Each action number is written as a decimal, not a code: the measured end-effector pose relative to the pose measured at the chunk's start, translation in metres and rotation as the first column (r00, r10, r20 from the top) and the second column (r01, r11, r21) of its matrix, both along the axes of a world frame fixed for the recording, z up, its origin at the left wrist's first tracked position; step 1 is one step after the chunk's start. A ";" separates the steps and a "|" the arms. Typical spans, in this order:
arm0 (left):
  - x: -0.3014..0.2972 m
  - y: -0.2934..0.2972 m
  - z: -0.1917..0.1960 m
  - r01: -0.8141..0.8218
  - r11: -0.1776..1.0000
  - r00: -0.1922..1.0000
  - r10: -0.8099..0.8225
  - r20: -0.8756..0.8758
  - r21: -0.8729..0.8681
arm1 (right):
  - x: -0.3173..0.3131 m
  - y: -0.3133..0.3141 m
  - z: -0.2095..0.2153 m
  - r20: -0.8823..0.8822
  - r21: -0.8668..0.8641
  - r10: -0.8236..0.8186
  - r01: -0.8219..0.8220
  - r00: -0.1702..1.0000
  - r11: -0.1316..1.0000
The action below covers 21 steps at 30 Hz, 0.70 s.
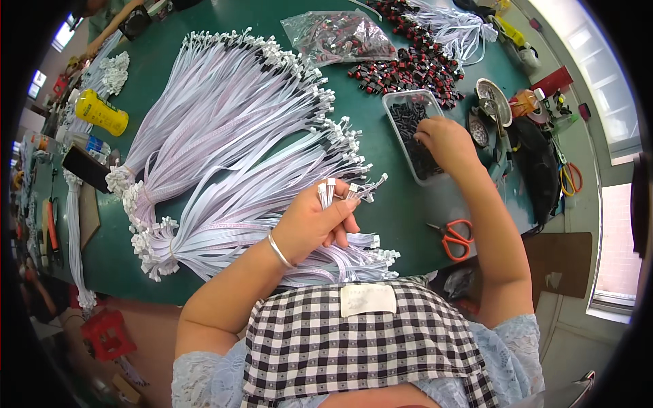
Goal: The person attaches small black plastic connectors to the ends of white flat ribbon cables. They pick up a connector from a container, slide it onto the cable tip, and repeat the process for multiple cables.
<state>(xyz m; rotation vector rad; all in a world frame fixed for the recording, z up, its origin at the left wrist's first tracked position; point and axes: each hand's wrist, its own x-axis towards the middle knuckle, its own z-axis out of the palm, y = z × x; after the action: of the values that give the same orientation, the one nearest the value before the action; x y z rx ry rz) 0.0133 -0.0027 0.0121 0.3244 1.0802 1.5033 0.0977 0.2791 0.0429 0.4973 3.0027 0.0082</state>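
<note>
Long bundles of white ribbon cables [224, 115] fan out over the green table, with small white connectors at their ends. My left hand [316, 217] is closed around a few of these cables, and their white connectors [331, 187] stick up between thumb and fingers. To the right, my right hand [445, 141] reaches into a clear plastic box [420, 178] holding many small black pieces [407, 119]. Its fingers are bent down among the pieces; whether they pinch one is hidden.
Red-handled scissors [454, 239] lie near the table's front edge. A heap of red and black parts [415, 75] and a clear bag of them [340, 37] sit behind the box. A yellow bottle [102, 113] stands at left, a metal bowl [494, 102] at right.
</note>
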 end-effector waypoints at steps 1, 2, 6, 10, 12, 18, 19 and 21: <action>0.000 -0.001 -0.001 -0.005 1.000 1.000 0.005 0.004 0.001 | 0.000 -0.001 0.000 -0.009 -0.011 0.006 -0.006 1.000 1.000; 0.001 -0.001 -0.001 -0.010 1.000 1.000 0.010 0.007 0.002 | 0.001 -0.002 -0.001 -0.018 -0.022 0.011 -0.011 1.000 1.000; 0.001 -0.001 -0.001 -0.010 1.000 1.000 0.010 -0.001 0.005 | 0.002 -0.005 0.003 -0.148 -0.111 0.020 -0.037 0.989 0.993; 0.002 -0.001 -0.002 -0.020 1.000 1.000 0.019 -0.023 -0.017 | 0.006 -0.028 0.026 -0.206 -0.485 -0.188 0.067 0.960 0.872; 0.002 -0.002 -0.001 -0.020 0.999 0.999 0.018 -0.042 -0.032 | 0.019 -0.051 0.040 -0.105 -0.780 -0.394 0.171 0.913 0.602; 0.006 -0.001 0.004 -0.020 0.998 0.998 0.017 -0.061 -0.057 | 0.050 -0.117 0.021 -0.006 -1.000 -0.394 0.005 0.919 0.028; 0.006 -0.001 0.004 -0.021 0.998 0.998 0.018 -0.067 -0.055 | 0.052 -0.120 0.017 0.017 -0.999 -0.406 0.004 0.914 -0.032; 0.007 -0.001 0.003 -0.026 0.998 0.996 0.022 -0.081 -0.050 | 0.056 -0.120 0.012 0.026 -0.995 -0.410 -0.014 0.912 -0.095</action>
<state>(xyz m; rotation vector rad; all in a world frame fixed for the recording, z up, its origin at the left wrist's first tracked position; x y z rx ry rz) 0.0200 -0.0037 0.0154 0.3394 1.1884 1.4918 0.1534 0.1588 0.0545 0.6894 1.9751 -2.3257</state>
